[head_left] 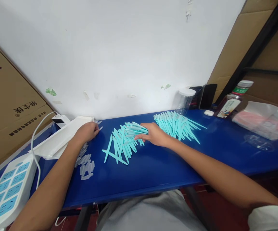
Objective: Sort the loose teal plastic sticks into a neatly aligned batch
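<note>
Two heaps of thin turquoise plastic sticks lie on a blue table (153,173). My right hand (153,134) rests palm down on the right edge of the nearer heap (123,141), fingers curled onto the sticks. The second heap (177,125) fans out just right of that hand. My left hand (87,131) sits at the left with its fingers closed, pinching a small clear cap beside a stack of white paper sleeves (62,138). Several clear plastic caps (86,163) lie scattered below my left wrist.
A white power strip (6,189) with its cable lies at the left front. A clear jar (184,100), dark phones (207,95), a white earbud case (208,113), a bottle (232,101) and plastic-wrapped packets (261,123) stand at the back right. Cardboard boxes flank both sides.
</note>
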Demonstrator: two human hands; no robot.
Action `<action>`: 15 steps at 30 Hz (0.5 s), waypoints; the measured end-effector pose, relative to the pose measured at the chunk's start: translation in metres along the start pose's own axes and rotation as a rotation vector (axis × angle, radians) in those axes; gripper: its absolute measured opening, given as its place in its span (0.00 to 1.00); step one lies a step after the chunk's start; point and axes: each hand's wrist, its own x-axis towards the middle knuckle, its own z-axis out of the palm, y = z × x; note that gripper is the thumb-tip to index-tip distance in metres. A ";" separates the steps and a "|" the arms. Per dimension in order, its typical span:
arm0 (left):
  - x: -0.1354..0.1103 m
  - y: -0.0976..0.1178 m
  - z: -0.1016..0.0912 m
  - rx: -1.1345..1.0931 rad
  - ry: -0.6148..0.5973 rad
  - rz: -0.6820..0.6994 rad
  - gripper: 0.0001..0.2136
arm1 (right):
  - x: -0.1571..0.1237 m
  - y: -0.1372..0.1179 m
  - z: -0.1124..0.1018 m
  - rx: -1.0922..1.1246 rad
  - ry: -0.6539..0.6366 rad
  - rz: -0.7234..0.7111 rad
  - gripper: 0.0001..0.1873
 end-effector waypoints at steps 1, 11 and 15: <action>-0.001 0.003 -0.001 -0.007 0.008 0.014 0.10 | 0.000 0.000 0.000 0.008 0.000 0.003 0.28; -0.008 0.041 -0.008 -0.120 0.033 0.085 0.08 | -0.001 -0.005 -0.002 0.111 0.002 0.026 0.25; -0.014 0.056 -0.018 -0.261 0.045 0.148 0.13 | -0.002 -0.010 -0.004 0.230 -0.034 0.109 0.25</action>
